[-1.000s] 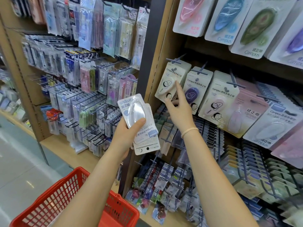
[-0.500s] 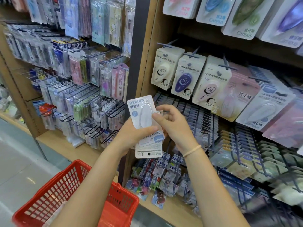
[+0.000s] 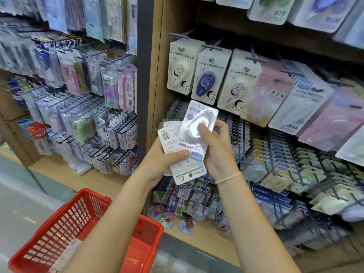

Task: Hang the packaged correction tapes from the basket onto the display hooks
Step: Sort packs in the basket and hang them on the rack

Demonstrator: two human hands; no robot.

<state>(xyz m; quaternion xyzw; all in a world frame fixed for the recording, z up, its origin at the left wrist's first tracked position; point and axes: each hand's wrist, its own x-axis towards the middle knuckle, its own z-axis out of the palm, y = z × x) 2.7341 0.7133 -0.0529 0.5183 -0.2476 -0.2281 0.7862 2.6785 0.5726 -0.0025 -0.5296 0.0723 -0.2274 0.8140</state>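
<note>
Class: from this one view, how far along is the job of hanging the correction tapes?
Done: packs already hang on the display hooks. In hand: the left hand holds a small stack of packs; the right hand pinches the top pack, not yet hooked. Left: those packs; the red basket is partly hidden.

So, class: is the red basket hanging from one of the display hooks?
No: the red basket sits low beside the shelf, below the hands, not on any hook.
</note>
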